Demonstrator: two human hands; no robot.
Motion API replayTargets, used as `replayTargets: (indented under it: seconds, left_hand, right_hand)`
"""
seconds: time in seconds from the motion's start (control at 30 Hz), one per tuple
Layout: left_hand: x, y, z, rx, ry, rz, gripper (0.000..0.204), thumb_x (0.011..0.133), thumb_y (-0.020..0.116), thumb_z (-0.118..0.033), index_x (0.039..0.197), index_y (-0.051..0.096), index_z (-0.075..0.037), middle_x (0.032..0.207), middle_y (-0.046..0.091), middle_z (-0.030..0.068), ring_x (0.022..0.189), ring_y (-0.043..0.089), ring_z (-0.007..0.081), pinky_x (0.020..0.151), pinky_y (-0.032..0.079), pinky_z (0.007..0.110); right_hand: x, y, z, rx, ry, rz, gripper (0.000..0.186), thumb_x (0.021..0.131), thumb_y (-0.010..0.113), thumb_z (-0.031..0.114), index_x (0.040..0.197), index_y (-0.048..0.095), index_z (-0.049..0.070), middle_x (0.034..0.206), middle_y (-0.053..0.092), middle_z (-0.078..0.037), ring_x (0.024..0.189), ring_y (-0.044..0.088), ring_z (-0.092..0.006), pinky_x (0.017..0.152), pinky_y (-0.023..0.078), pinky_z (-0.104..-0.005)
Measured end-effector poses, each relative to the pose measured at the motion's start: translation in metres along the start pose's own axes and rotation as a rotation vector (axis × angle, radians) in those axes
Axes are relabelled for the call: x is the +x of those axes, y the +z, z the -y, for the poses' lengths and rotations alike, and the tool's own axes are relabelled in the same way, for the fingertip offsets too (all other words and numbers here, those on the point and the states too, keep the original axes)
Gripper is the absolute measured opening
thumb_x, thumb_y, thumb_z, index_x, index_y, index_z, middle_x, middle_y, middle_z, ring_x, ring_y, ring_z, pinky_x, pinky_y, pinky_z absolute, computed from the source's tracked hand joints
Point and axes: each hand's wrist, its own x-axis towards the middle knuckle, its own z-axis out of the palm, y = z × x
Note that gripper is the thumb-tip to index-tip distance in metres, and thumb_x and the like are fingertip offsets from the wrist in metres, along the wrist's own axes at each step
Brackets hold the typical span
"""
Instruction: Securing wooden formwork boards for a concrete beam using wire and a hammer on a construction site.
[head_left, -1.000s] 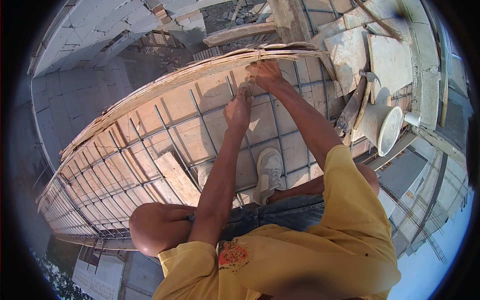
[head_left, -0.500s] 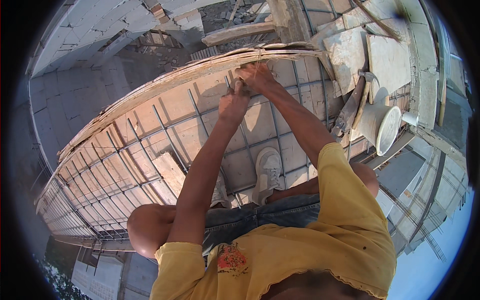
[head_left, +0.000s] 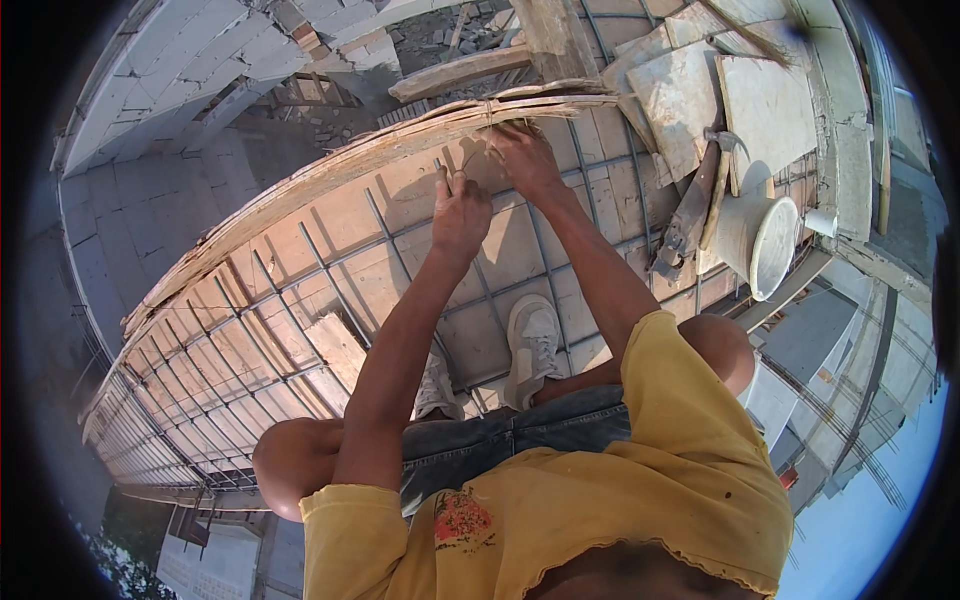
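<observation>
My left hand [head_left: 462,215] is over the end of a steel rebar [head_left: 437,165], its fingers bent close together. Whatever they pinch is too small to make out. Just right of it, my right hand [head_left: 527,160] reaches up to the stacked wooden edge strips [head_left: 400,133]. Its fingers curl against the underside of the strips, and the fingertips and anything in them are hidden. Below both hands a tied rebar grid [head_left: 490,297] lies over plywood boards [head_left: 510,250]. My shoes [head_left: 533,335] are among the bars.
To the right lie a claw hammer [head_left: 725,150], a worn dark tool pouch [head_left: 690,215], a white bucket [head_left: 770,250] on its side and loose boards [head_left: 768,120]. Past the wooden edge is a drop to a lower level [head_left: 200,190]. A loose plywood piece [head_left: 337,345] rests left of my feet.
My left hand has moved slightly left and down, away from my right hand. My right hand stays near the wooden edge strips. The whole view has shifted a little.
</observation>
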Motion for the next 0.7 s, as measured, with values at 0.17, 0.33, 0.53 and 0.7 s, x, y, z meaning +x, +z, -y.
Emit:
replayTargets:
  seconds: [0.17,0.33,0.53,0.7]
  left_hand:
    - [-0.003,-0.014,-0.028,0.135,-0.049,0.009,0.018,0.085,0.056,-0.016,0.095,0.068,-0.006,0.09,0.063,0.0103,0.108,0.054,0.0266,0.104,0.03,0.052]
    - [0.004,-0.014,-0.033,-0.614,-0.442,0.327,0.016,0.09,0.056,-0.012,0.097,0.066,-0.001,0.084,0.066,0.0102,0.079,0.066,0.0259,0.08,0.051,0.047]
    - [-0.026,0.022,-0.058,-1.947,-1.087,-0.069,0.025,0.09,0.063,-0.011,0.102,0.059,0.011,0.086,0.067,0.0143,0.069,0.067,0.0194,0.057,0.054,0.03]
    - [-0.029,0.018,-0.055,-1.64,-0.884,-0.042,0.029,0.086,0.062,-0.006,0.112,0.058,0.008,0.091,0.068,0.0162,0.078,0.068,0.0217,0.067,0.055,0.033]
  right_hand:
    - [-0.054,0.022,0.023,0.239,0.417,-0.501,0.032,0.082,0.066,0.006,0.114,0.062,0.005,0.098,0.067,-0.013,0.091,0.064,-0.0287,0.081,0.05,-0.0386]
    - [-0.105,0.067,0.022,0.878,0.832,-0.357,0.022,0.092,0.063,0.018,0.103,0.065,-0.001,0.092,0.067,-0.005,0.079,0.062,-0.0144,0.069,0.051,-0.029]
    - [-0.099,0.054,0.03,1.288,1.197,0.096,0.027,0.096,0.058,0.03,0.104,0.067,0.005,0.078,0.064,-0.002,0.064,0.057,-0.009,0.059,0.049,-0.0262]
    - [-0.092,0.042,0.025,1.107,1.099,0.11,0.028,0.095,0.059,0.028,0.1,0.068,0.002,0.076,0.064,-0.002,0.066,0.061,-0.0102,0.054,0.047,-0.0248]
